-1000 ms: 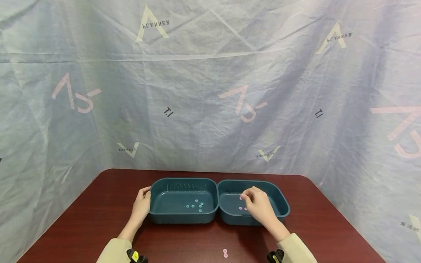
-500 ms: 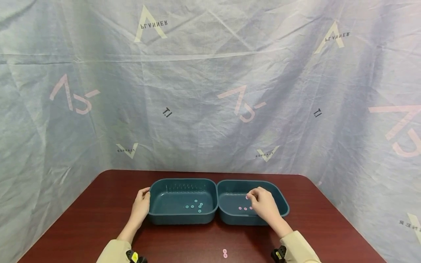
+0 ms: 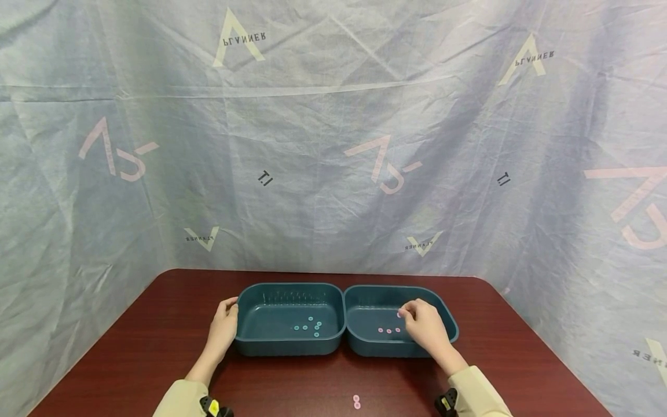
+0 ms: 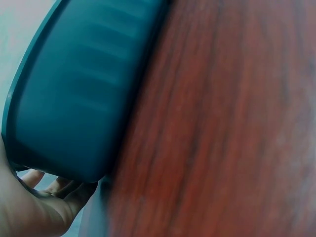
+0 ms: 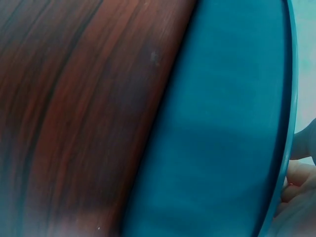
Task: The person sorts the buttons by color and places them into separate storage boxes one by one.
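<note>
My left hand (image 3: 223,327) holds the left end of a dark teal plastic basin (image 3: 286,347); in the left wrist view its fingers (image 4: 74,200) bend round the basin's end. Several small light blue buttons (image 3: 305,328) lie on that basin's floor. My right hand (image 3: 424,325) reaches over a second teal basin (image 3: 377,347), pinching a small pink button (image 3: 399,314) between thumb and fingertips. Below it, 3 pink buttons (image 3: 388,331) lie in a row on the basin floor. The right wrist view shows mostly the basin's outer wall (image 5: 217,118), with part of the hand beyond the rim.
The two basins stand side by side, rims meeting, on a dark red wood-grain table (image 3: 292,385). Two pink buttons (image 3: 356,402) lie near the table's front edge. A pale grey printed cloth (image 3: 312,145) hangs behind and along both sides.
My right hand has moved rightward over the right basin with the pink button, uncovering a third pink button on its floor. My left hand has stayed at the left basin.
</note>
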`<state>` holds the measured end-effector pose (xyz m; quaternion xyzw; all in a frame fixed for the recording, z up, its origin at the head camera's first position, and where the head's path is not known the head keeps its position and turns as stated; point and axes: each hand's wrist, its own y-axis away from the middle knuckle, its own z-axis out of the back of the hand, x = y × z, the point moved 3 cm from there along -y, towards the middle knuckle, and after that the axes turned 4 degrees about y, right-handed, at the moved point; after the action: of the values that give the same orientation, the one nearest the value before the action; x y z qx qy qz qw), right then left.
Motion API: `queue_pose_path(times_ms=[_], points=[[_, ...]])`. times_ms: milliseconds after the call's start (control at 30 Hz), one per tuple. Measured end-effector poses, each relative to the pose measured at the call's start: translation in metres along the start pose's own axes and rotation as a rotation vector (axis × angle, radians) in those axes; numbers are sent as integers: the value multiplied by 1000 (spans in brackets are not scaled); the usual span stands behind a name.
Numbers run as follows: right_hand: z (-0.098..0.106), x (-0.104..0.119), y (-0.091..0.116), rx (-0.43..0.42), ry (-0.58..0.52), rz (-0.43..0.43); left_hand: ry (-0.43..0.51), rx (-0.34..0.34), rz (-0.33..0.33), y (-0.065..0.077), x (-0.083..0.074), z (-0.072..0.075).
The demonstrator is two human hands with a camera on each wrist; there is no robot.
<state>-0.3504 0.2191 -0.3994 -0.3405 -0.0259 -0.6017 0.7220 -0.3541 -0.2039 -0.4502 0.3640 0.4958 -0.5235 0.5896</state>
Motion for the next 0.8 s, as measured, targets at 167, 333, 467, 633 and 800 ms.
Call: queue_pose_path(times_ms=[167, 333, 467, 633, 800], points=[[1, -4, 1, 6, 5, -11, 2, 1, 5, 0, 0, 0], [2, -9, 1, 14, 19, -28, 0, -4, 7, -1, 0, 0], [3, -13, 1, 13, 31, -32, 0, -4, 10, -1, 1, 0], [3, -18, 1, 25, 35, -56, 2, 0, 12, 0, 1, 0], [4, -23, 1, 33, 38, -70, 3, -6, 3, -1, 1, 0]])
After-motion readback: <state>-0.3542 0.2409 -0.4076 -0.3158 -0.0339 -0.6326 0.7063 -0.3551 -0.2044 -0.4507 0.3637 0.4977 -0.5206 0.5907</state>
